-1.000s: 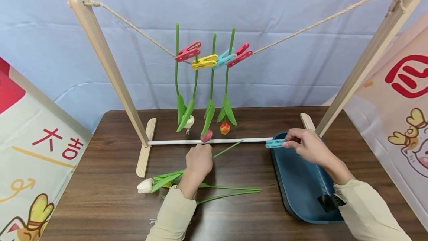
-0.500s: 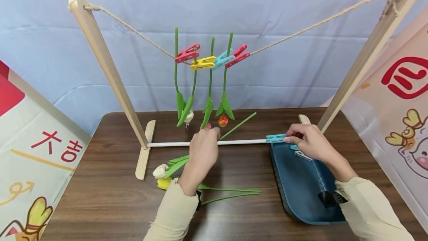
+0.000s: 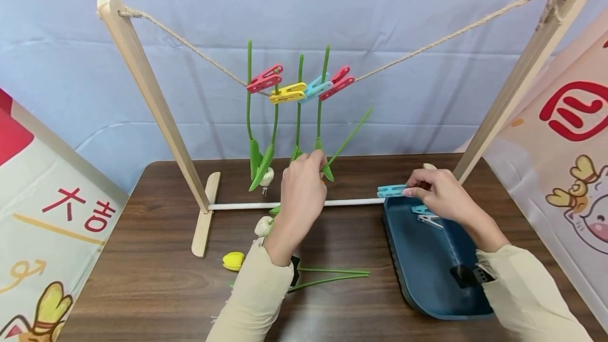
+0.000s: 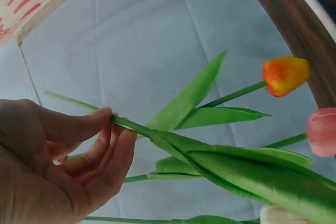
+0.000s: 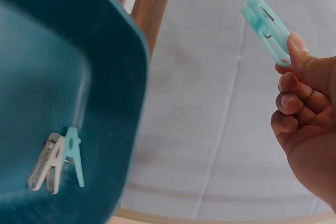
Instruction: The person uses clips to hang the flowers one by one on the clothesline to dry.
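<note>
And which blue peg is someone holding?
The peg in the right hand; another blue peg clips the rope, a third blue peg lies in the tray.

One rope [image 3: 442, 42]: four pegs [image 3: 288, 93]; four tulips [image 3: 263, 168] (one more each held)

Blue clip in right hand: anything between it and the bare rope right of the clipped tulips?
Nothing visible in the head view between blue clip and rope; the held tulip stem slants up left of that path.
</note>
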Available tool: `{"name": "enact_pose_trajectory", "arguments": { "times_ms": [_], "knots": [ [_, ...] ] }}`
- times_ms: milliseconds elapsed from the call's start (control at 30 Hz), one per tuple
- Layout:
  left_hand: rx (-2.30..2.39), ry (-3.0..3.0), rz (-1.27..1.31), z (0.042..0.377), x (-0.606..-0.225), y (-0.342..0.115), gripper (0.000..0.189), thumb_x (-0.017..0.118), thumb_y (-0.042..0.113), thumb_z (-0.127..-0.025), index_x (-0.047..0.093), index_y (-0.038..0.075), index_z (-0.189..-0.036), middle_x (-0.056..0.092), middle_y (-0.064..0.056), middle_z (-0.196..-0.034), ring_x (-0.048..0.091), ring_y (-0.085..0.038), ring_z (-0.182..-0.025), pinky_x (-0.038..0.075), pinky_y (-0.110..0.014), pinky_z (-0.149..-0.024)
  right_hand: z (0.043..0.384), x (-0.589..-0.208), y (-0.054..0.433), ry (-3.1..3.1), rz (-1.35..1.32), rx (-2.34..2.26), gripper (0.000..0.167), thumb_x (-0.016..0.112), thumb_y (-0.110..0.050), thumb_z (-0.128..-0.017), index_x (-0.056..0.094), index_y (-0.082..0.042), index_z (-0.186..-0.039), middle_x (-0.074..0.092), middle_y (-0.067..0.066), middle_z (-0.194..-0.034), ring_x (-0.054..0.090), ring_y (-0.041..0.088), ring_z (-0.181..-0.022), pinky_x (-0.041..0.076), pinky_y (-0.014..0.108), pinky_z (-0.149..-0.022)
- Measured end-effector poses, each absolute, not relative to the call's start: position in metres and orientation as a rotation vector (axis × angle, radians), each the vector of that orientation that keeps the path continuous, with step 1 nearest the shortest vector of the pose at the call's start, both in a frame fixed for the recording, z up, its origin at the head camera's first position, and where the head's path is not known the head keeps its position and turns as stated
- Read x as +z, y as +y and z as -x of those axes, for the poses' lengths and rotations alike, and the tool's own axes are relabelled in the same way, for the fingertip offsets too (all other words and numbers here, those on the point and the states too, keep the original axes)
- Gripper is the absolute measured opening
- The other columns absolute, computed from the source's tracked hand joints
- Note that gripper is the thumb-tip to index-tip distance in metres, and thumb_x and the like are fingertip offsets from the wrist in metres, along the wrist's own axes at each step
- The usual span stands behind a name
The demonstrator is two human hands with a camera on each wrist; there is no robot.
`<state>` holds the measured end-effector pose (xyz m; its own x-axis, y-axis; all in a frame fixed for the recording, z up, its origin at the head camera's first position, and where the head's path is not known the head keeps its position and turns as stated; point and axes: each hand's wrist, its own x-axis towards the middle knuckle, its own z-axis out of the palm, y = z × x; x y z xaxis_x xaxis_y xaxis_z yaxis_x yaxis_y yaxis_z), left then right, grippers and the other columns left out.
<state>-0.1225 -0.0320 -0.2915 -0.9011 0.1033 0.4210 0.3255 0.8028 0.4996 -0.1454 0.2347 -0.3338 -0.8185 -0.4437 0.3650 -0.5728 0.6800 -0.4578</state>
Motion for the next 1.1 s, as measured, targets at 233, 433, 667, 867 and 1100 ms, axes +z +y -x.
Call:
{"name": "enact_pose_trajectory", "arguments": {
  "times_ms": [233, 433, 667, 867, 1100],
  "knots": [
    [-0.878, -2.485, 0.325, 0.128, -0.286, -0.029, 0.019, 0.057, -0.014, -0.076, 0.062, 0.003, -0.082, 0.059, -0.007, -0.071, 0.059, -0.022, -0.066, 0.048, -0.037, -0.059, 0.15, -0.317, 0.23, -2.677, -0.844, 0.796, 0.017, 0.068, 0.0, -0.078, 0.061, -0.013, -0.071, 0.049, -0.01, -0.06, 0.036, 0.003, -0.047, 0.032, 0.023, -0.046],
    [-0.904, -2.476, 0.305, 0.132, -0.285, -0.029, 0.016, 0.059, -0.012, -0.078, 0.063, 0.003, -0.084, 0.061, -0.007, -0.075, 0.061, -0.022, -0.071, 0.049, -0.039, -0.063, 0.156, -0.294, 0.224, -2.661, -0.871, 0.724, 0.016, 0.069, -0.001, -0.078, 0.061, -0.012, -0.07, 0.05, -0.009, -0.058, 0.038, 0.004, -0.048, 0.033, 0.024, -0.046],
    [-0.929, -2.467, 0.292, 0.135, -0.283, -0.028, 0.013, 0.06, -0.01, -0.079, 0.063, 0.002, -0.084, 0.062, -0.007, -0.077, 0.062, -0.024, -0.074, 0.049, -0.04, -0.067, 0.164, -0.258, 0.213, -2.596, -0.921, 0.644, 0.018, 0.071, 0.0, -0.076, 0.061, -0.012, -0.067, 0.051, -0.008, -0.058, 0.039, 0.004, -0.049, 0.033, 0.021, -0.047],
    [-0.953, -2.479, 0.288, 0.137, -0.282, -0.028, 0.011, 0.06, -0.008, -0.081, 0.063, 0.001, -0.087, 0.063, -0.009, -0.08, 0.062, -0.024, -0.076, 0.049, -0.041, -0.069, 0.168, -0.227, 0.202, -2.549, -0.948, 0.599, 0.018, 0.072, 0.0, -0.075, 0.06, -0.012, -0.066, 0.051, -0.007, -0.057, 0.039, 0.005, -0.049, 0.03, 0.019, -0.047],
    [-0.972, -2.477, 0.301, 0.141, -0.282, -0.026, 0.012, 0.06, -0.008, -0.081, 0.063, 0.0, -0.089, 0.063, -0.01, -0.082, 0.062, -0.023, -0.077, 0.049, -0.039, -0.071, 0.171, -0.196, 0.191, -2.507, -0.915, 0.571, 0.013, 0.072, 0.0, -0.075, 0.063, -0.007, -0.069, 0.055, -0.002, -0.059, 0.038, 0.005, -0.049, 0.029, 0.017, -0.047]
  ]
}}
